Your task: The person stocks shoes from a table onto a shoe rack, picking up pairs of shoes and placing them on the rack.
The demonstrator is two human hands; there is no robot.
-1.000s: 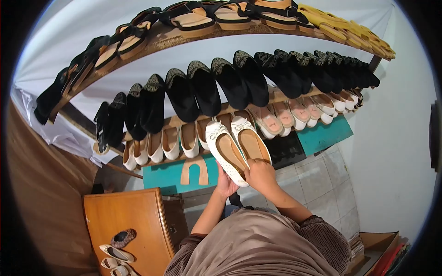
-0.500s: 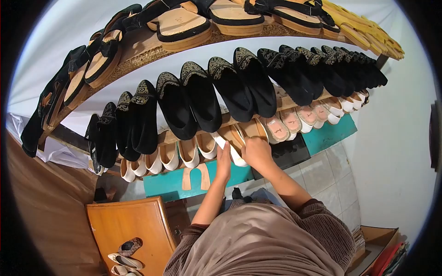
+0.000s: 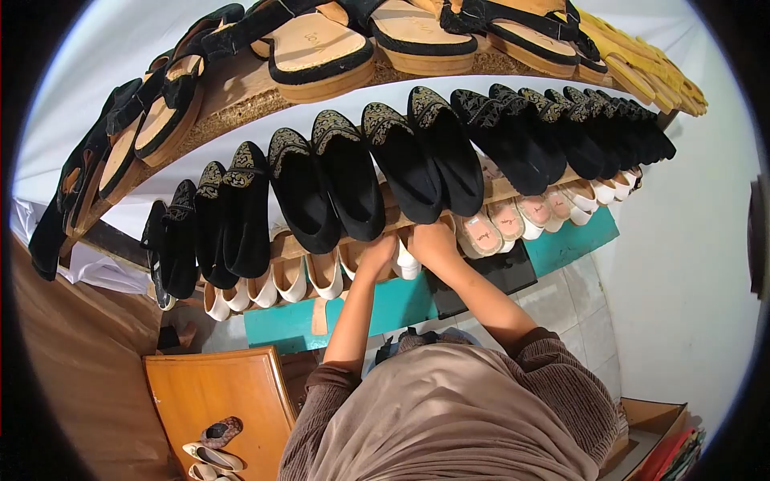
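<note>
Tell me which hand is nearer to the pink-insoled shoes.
Right. In the view, the right hand is just left of the pink-insoled shoes, close to the end one; the left hand is farther left, with the right hand between.

Fingers of the left hand (image 3: 380, 255) and right hand (image 3: 433, 244) are hidden at the middle shelf (image 3: 499, 189); the white shoe (image 3: 409, 267) between them shows only in part, probably its heel. Upper edge crops black sandals (image 3: 321, 50); lettering on pink insoles (image 3: 484, 232), illegible.

White wall (image 3: 682, 280), grey tiled floor (image 3: 589, 321)
</note>
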